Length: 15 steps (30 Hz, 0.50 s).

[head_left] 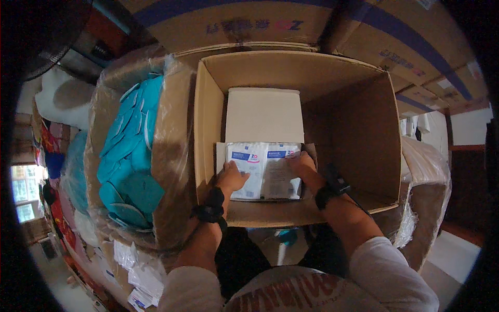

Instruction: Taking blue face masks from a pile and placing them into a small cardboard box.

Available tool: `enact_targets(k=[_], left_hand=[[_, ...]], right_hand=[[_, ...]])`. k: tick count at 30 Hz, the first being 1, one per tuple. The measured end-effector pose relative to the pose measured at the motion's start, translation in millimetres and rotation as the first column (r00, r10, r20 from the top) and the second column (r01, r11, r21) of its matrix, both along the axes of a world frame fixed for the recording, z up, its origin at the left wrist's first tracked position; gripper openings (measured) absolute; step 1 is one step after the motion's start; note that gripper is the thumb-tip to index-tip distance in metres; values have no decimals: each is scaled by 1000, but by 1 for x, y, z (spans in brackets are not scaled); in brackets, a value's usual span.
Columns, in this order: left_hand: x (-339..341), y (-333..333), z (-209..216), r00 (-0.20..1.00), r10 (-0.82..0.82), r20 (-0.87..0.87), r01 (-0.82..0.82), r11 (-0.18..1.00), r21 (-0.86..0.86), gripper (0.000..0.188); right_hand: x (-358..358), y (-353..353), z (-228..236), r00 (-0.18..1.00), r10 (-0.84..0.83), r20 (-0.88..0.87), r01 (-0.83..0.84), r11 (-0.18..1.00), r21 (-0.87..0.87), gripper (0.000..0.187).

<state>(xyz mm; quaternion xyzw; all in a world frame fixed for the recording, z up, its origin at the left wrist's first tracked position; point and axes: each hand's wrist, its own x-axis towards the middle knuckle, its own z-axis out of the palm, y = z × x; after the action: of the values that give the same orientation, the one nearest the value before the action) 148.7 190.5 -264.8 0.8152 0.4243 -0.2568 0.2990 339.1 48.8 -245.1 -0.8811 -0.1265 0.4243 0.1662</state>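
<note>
A small white box with its lid [265, 114] raised at the back stands inside a large open cardboard carton [296, 67]. Two white packets with blue print lie side by side in it: a left packet [247, 182] and a right packet [280, 179]. My left hand [232, 178] grips the left packet's outer edge, thumb over its top and the other fingers partly hidden. At the right packet's upper right corner, my right hand [303, 164] is closed on the edge, its fingertips partly out of sight.
To the left, a plastic-lined carton [174, 130] holds many teal folded pieces [132, 151]. Closed cardboard cartons [234, 23] are stacked behind and to the right. Another plastic-covered carton [429, 208] stands at the right. White packets [138, 270] lie at the lower left.
</note>
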Motion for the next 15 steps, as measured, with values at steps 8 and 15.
enact_targets(k=[8, 15], left_hand=[[-2, 3, 3, 995, -57, -83, 46, 991, -127, 68], [-7, -13, 22, 980, -57, 192, 64, 997, -31, 53]], right_hand=[[-12, -20, -57, 894, 307, 326, -339, 940, 44, 35], [-20, -19, 23, 991, 82, -104, -45, 948, 316, 42]])
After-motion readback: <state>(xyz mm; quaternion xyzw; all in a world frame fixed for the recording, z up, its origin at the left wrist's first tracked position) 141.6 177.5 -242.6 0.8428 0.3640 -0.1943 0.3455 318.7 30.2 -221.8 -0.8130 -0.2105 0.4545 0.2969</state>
